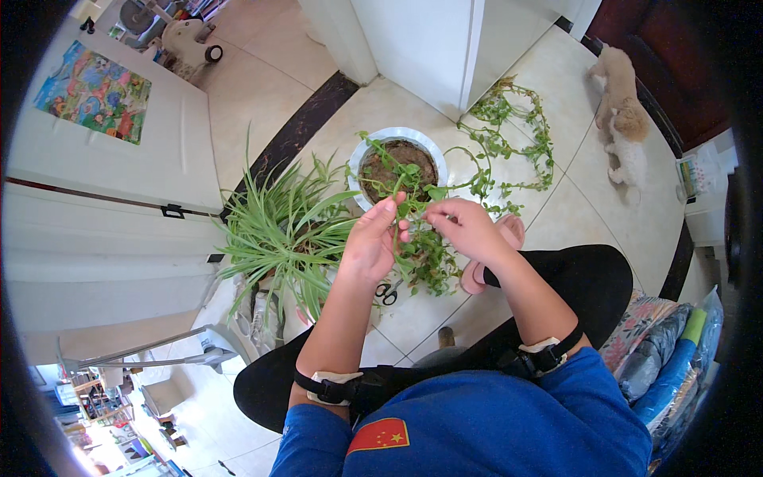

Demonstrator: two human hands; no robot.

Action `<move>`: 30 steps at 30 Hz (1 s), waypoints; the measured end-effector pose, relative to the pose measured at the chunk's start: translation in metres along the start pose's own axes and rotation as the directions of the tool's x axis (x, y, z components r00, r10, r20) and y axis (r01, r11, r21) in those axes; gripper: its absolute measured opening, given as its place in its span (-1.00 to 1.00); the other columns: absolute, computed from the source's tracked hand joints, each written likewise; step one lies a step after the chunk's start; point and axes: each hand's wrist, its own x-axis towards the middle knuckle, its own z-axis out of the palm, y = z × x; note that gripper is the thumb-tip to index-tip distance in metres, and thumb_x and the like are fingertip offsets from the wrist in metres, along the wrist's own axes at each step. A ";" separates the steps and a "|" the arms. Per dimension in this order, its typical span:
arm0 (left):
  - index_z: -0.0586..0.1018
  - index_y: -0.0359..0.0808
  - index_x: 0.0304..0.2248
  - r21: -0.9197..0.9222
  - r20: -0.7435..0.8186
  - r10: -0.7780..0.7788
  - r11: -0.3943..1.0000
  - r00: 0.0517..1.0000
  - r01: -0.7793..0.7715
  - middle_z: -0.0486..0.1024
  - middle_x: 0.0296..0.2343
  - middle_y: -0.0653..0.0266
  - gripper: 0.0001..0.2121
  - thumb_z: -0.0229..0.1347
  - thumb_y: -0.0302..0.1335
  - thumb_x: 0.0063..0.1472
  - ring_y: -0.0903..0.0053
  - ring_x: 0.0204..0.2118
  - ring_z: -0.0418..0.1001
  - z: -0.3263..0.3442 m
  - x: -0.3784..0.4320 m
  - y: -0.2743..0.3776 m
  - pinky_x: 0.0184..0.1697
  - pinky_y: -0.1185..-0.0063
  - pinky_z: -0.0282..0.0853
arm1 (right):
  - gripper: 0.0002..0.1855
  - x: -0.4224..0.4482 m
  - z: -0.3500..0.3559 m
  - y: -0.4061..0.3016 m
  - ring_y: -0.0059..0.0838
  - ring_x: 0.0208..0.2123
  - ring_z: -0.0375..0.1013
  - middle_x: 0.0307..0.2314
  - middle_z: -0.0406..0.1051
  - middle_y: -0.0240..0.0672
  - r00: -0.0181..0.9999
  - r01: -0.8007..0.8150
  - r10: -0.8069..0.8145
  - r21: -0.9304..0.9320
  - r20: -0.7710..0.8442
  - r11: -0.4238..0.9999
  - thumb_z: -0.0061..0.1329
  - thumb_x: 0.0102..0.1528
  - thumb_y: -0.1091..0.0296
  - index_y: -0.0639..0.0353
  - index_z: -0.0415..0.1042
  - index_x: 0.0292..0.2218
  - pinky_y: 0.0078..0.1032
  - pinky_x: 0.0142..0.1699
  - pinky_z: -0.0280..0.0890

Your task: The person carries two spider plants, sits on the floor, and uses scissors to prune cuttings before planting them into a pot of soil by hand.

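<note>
My left hand [374, 238] pinches a green vine stem [397, 229] between thumb and fingers, in front of the pot's near rim. Beside it on the right, my right hand [456, 222] has its thumb and index finger brought together at the vine leaves; whether something is pinched there is too small to tell. Past both hands stands a round white pot [440, 156] of brown soil, with leafy stems lying across it. Long trailing vines [539, 149] spread over the floor to the right. A pile of leafy cuttings [435, 262] lies below my hands, near black-handled scissors [388, 293].
A spider plant [286, 232] fills the left side beside the pot. A white door edge [465, 71] stands behind. A small dog [623, 113] is on the tiles at upper right. Plastic-wrapped bundles [661, 369] lie at lower right, and a metal-framed item [202, 355] at lower left.
</note>
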 end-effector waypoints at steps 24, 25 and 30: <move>0.38 -0.38 -0.32 0.166 0.110 0.097 0.979 0.989 -0.115 0.42 -0.47 0.26 -0.86 0.01 -0.62 0.07 0.60 -0.47 0.38 0.008 0.002 -0.021 -0.40 0.65 0.32 | -0.90 0.000 -0.001 -0.024 -0.30 -0.26 0.33 -0.31 0.34 -0.28 0.904 0.347 -0.353 -0.068 -0.241 0.936 -0.03 -0.15 0.42 0.19 0.37 -0.50 -0.46 -0.18 0.22; 0.38 -0.38 -0.33 0.167 0.111 0.092 0.980 0.990 -0.110 0.42 -0.48 0.26 -0.86 0.01 -0.62 0.07 0.60 -0.47 0.38 0.008 0.002 -0.021 -0.41 0.65 0.32 | -0.90 -0.001 -0.001 -0.025 -0.30 -0.26 0.33 -0.31 0.34 -0.28 0.906 0.342 -0.346 -0.061 -0.242 0.938 -0.04 -0.15 0.42 0.19 0.36 -0.50 -0.46 -0.18 0.22; 0.40 -0.37 -0.36 0.163 0.100 0.048 0.985 0.994 -0.064 0.43 -0.50 0.26 -0.89 0.01 -0.61 0.07 0.60 -0.49 0.38 0.010 0.000 -0.019 -0.43 0.66 0.31 | -0.90 0.000 -0.001 -0.024 -0.25 -0.27 0.32 -0.34 0.34 -0.27 0.880 0.386 -0.419 -0.178 -0.224 0.905 -0.05 -0.18 0.43 0.19 0.32 -0.53 -0.45 -0.18 0.21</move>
